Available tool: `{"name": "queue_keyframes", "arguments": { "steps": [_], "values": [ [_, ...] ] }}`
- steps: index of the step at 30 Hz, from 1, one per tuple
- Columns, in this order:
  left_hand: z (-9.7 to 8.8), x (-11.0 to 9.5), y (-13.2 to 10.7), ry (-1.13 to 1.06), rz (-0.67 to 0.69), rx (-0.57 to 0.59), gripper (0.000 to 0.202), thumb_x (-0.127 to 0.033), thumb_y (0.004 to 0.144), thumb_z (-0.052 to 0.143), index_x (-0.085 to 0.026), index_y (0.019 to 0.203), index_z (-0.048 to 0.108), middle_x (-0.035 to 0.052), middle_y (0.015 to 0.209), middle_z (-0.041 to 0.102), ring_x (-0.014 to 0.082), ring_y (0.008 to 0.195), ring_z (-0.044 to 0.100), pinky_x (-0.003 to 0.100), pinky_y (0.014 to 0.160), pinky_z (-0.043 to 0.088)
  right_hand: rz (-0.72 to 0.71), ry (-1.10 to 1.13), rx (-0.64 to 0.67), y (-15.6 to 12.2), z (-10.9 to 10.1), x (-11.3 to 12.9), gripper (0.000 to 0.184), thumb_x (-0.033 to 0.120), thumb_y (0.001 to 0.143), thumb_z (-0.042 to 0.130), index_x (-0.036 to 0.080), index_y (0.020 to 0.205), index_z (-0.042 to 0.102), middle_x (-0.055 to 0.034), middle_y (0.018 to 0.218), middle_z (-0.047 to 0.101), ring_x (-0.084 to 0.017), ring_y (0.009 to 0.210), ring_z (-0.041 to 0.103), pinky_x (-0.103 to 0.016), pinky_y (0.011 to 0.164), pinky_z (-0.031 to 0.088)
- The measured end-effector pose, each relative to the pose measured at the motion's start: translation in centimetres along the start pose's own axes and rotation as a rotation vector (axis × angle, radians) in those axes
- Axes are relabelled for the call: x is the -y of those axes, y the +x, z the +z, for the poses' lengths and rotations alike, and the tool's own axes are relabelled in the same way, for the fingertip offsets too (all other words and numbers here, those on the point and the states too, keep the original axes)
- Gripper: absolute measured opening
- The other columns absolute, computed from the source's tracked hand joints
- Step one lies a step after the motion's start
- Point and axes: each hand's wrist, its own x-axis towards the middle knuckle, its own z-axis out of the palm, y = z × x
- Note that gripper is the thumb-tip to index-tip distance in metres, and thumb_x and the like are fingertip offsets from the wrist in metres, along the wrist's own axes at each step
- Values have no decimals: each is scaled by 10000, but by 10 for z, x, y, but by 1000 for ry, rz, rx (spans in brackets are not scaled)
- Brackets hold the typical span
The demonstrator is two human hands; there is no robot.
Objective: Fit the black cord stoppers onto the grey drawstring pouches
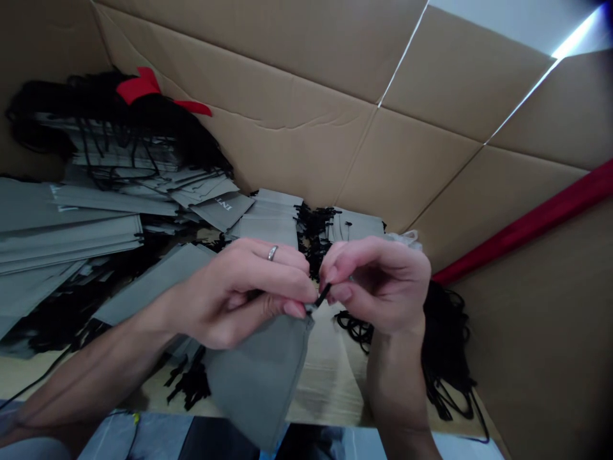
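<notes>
My left hand (239,291), a ring on one finger, is closed on the top corner of a grey fabric pouch (261,377) that hangs down below it. Just to its right, my right hand (378,281) pinches a short black cord end (323,295) at the pouch's corner. The two sets of fingertips nearly touch. Both hands are raised over the floor of a large cardboard box (330,153).
Stacks of grey pouches (71,223) with black drawstrings fill the left and back of the box. A red ribbon (143,86) lies on the far left pile. Loose black cords (445,358) lie at the right. A red strip (527,223) crosses the right wall.
</notes>
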Motion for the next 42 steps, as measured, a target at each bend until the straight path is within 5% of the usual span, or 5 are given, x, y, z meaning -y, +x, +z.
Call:
{"name": "queue_keyframes", "arguments": {
  "steps": [8, 18, 27, 33, 42],
  "values": [
    [-7, 0, 0, 366, -1, -144, 166, -66, 1053, 618, -199, 982, 687, -9, 788, 594, 119, 682, 519, 285, 628, 414, 14, -618, 167, 7, -3, 23, 166, 166, 1115, 665, 184, 1236, 778, -52, 1080, 865, -149, 923, 825, -249, 844, 659],
    [-7, 4, 0, 645, 50, -40, 162, -81, 1059, 576, -199, 1001, 670, 4, 827, 648, 159, 708, 543, 346, 677, 413, 147, -746, 211, 9, -10, 20, 105, 170, 1128, 599, 210, 1092, 690, 16, 879, 805, -122, 746, 768, -224, 664, 542],
    [-2, 7, -7, 869, -131, 46, 274, -157, 1132, 438, -170, 1084, 707, 22, 906, 743, 171, 675, 616, 341, 633, 388, 157, -1051, 266, 8, 2, 12, 265, 173, 1102, 497, 221, 849, 558, -6, 782, 566, -174, 711, 518, -342, 670, 376],
    [3, 12, -3, 647, -260, 26, 215, -178, 1136, 514, -179, 979, 662, -65, 652, 538, 123, 557, 484, 300, 565, 325, 15, -1059, 106, 10, 5, 5, 260, 131, 1066, 508, 227, 825, 529, 2, 767, 508, -173, 735, 469, -361, 700, 342],
    [-2, 12, 0, 495, -27, 34, 255, 18, 974, 483, -197, 913, 606, -34, 771, 557, 132, 703, 480, 304, 705, 411, 12, -906, -14, 11, 12, 11, 301, 90, 1004, 564, 221, 755, 455, 54, 700, 393, -102, 638, 378, -296, 629, 327]
  ]
}}
